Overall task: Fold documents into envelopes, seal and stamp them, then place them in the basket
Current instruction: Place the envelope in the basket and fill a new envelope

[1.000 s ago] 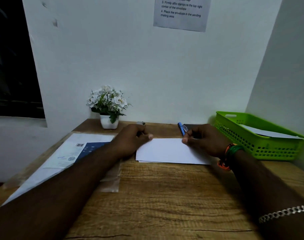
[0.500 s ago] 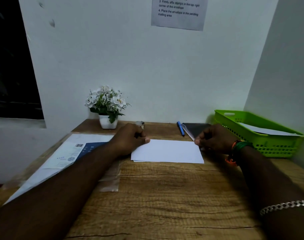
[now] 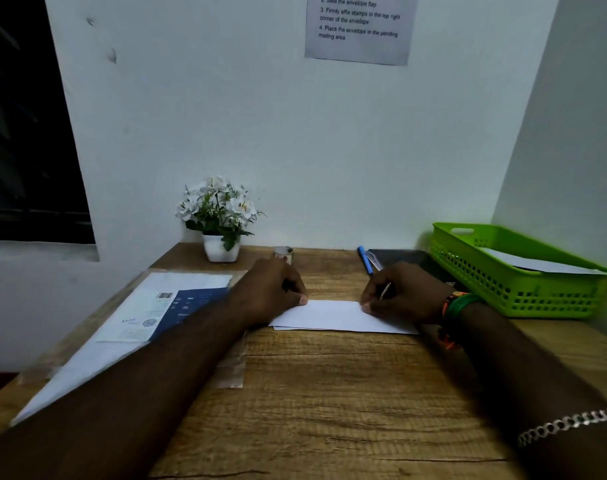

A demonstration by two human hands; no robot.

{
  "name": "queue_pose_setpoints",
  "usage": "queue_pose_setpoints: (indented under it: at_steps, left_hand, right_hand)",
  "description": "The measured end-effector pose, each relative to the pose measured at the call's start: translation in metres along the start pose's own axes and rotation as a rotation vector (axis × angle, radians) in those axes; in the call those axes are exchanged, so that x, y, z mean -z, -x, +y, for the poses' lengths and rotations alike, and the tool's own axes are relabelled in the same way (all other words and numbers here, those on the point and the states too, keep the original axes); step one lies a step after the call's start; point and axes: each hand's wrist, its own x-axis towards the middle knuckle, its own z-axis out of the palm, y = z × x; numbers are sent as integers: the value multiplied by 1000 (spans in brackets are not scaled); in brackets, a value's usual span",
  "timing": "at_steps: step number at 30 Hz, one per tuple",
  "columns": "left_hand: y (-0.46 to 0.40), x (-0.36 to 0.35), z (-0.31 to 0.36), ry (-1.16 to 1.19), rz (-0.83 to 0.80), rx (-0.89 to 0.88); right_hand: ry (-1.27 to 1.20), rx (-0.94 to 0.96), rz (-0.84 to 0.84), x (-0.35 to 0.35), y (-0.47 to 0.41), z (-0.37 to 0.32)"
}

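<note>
A folded white document (image 3: 333, 315) lies flat on the wooden table (image 3: 329, 393), straight ahead of me. My left hand (image 3: 271, 289) has curled fingers and pinches the sheet's far left corner under its thumb. My right hand (image 3: 406, 292), also curled, pinches the far edge near the middle, thumb tip on the paper. A small shiny thing shows between the right fingers; I cannot tell what it is. The green plastic basket (image 3: 516, 299) stands at the right by the wall, with a white envelope (image 3: 537, 265) lying in it.
A plastic-wrapped pack of white and blue papers (image 3: 156, 306) lies at the left. At the back stand a potted white flower (image 3: 220, 216), a small roll (image 3: 283, 252), a blue pen (image 3: 365, 260) and a dark notebook (image 3: 402, 258). An instruction sheet (image 3: 359, 26) hangs on the wall.
My right hand slid out to the sheet's far right corner, then came back along the far edge toward the middle. The left hand kept its hold on the left corner.
</note>
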Motion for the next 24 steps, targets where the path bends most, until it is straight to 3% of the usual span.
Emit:
queue_pose_setpoints:
  at_steps: [8,14,17,24]
  left_hand:
    - [12,8,10,-17,6,2]
    - [64,46,8,86,112,-5]
    - [112,77,-20,66,104,58]
    - [207,128,-65,182,120,188]
  right_hand:
    - [2,-60,-1,-1,5,-7]
    - [20,109,279,-4,20,-39]
    - [-18,227,331,-14,37,-71]
    - [-257,357,142,-55,55,-154]
